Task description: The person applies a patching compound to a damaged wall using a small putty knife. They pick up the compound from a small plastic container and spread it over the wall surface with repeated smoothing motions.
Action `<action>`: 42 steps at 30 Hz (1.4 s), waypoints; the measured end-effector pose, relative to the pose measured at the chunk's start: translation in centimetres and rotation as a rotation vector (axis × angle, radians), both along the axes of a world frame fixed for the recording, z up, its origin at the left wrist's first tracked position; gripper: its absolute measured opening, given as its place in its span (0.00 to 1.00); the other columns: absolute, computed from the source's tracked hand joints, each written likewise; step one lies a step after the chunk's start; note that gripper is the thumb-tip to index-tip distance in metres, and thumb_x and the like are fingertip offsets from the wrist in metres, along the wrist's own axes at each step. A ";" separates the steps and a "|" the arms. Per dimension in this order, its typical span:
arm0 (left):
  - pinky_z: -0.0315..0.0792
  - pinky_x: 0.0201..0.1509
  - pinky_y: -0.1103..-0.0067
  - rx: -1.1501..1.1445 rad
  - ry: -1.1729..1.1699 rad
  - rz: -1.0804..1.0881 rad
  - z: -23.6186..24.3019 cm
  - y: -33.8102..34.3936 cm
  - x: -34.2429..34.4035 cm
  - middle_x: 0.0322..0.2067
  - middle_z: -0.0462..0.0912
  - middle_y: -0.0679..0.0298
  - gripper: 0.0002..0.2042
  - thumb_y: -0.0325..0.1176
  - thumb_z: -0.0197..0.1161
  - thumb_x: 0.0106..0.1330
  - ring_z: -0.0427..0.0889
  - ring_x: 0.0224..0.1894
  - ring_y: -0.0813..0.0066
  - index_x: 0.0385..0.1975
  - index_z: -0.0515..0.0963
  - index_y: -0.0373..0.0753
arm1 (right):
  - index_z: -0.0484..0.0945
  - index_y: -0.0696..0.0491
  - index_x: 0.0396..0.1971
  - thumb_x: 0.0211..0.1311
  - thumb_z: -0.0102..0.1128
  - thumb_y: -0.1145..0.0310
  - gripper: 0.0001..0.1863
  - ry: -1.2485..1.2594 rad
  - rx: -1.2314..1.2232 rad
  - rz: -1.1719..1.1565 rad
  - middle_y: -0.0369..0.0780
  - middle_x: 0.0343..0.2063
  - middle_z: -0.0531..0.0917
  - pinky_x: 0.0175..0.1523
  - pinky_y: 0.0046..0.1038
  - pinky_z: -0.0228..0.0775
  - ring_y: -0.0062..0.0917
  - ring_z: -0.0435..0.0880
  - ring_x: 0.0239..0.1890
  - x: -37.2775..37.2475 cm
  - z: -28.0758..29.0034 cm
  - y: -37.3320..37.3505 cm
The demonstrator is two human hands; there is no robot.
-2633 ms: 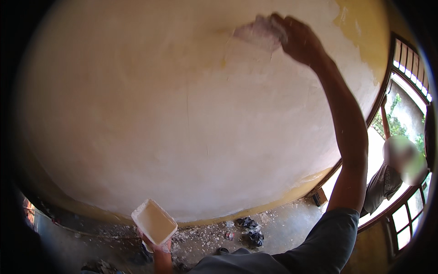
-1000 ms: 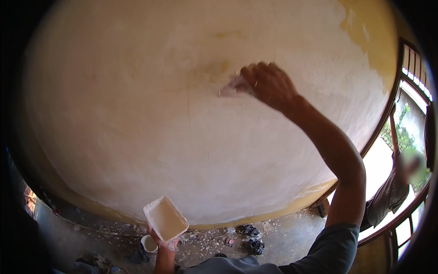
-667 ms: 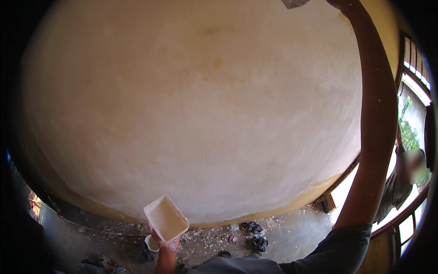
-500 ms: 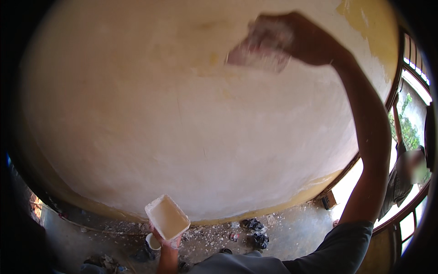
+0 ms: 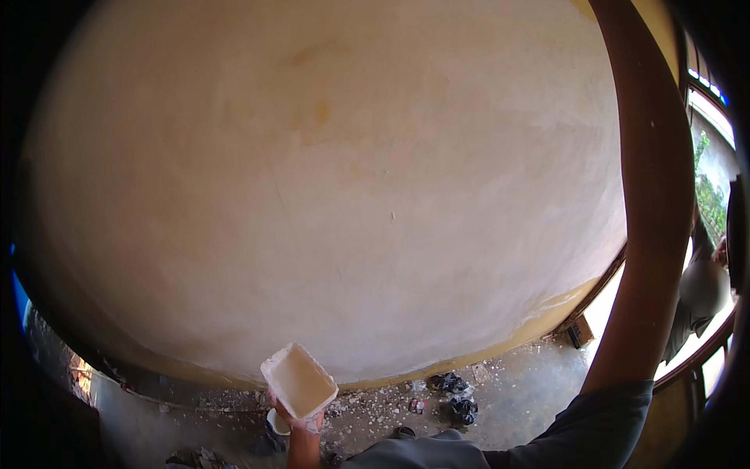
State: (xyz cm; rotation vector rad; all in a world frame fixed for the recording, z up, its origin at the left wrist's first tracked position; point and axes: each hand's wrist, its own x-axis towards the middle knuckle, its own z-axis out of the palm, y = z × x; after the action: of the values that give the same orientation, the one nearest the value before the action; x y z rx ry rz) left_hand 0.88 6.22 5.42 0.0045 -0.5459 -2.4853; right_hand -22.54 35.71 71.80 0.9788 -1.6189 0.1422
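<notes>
My left hand, at the bottom centre, grips a squarish, off-white plastic container, tilted in view, with pale creamy material inside and crust on its rim. My right arm stretches up along the right side and past the top edge, so that hand and whatever it holds are out of sight. Before me is a wall coated whitish, with yellow patches and fine cracks.
A white bucket sits behind my left hand. Black plastic bags, plaster debris and a small box lie along the wall's foot. Another person, head blurred, is at the bright window and doorway on the right.
My right hand, seen earlier moving a flat tool over the upper wall, has risen out of view. The container and my left hand appear slightly lower and farther right in the frame.
</notes>
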 end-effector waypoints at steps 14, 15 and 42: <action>0.80 0.55 0.53 0.038 -0.025 -0.026 -0.9 -0.3 -0.6 0.61 0.76 0.61 0.36 0.65 0.54 0.66 0.79 0.59 0.57 0.69 0.65 0.49 | 0.73 0.52 0.54 0.65 0.58 0.69 0.18 -0.621 0.828 -0.172 0.46 0.36 0.86 0.39 0.42 0.82 0.44 0.88 0.37 -2.6 -30.9 -8.1; 0.79 0.56 0.54 0.018 -0.021 -0.030 -0.6 0.0 -0.6 0.61 0.76 0.61 0.36 0.64 0.55 0.66 0.79 0.59 0.57 0.69 0.65 0.49 | 0.73 0.52 0.53 0.64 0.58 0.70 0.18 -0.549 0.754 -0.164 0.46 0.36 0.86 0.39 0.42 0.82 0.44 0.88 0.36 -3.2 -30.1 -8.1; 0.77 0.61 0.53 0.030 0.099 -0.017 -1.0 -1.4 -0.1 0.62 0.75 0.57 0.35 0.59 0.57 0.66 0.78 0.62 0.54 0.68 0.65 0.44 | 0.75 0.57 0.54 0.59 0.65 0.63 0.24 -0.116 0.112 0.030 0.52 0.43 0.84 0.53 0.40 0.76 0.47 0.83 0.47 -5.0 -12.0 -14.7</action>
State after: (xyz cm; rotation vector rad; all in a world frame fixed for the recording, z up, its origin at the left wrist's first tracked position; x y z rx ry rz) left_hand 0.74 4.86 4.39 -0.1107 -0.4690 -2.4944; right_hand -27.59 21.04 59.84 1.0981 -1.7337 0.1313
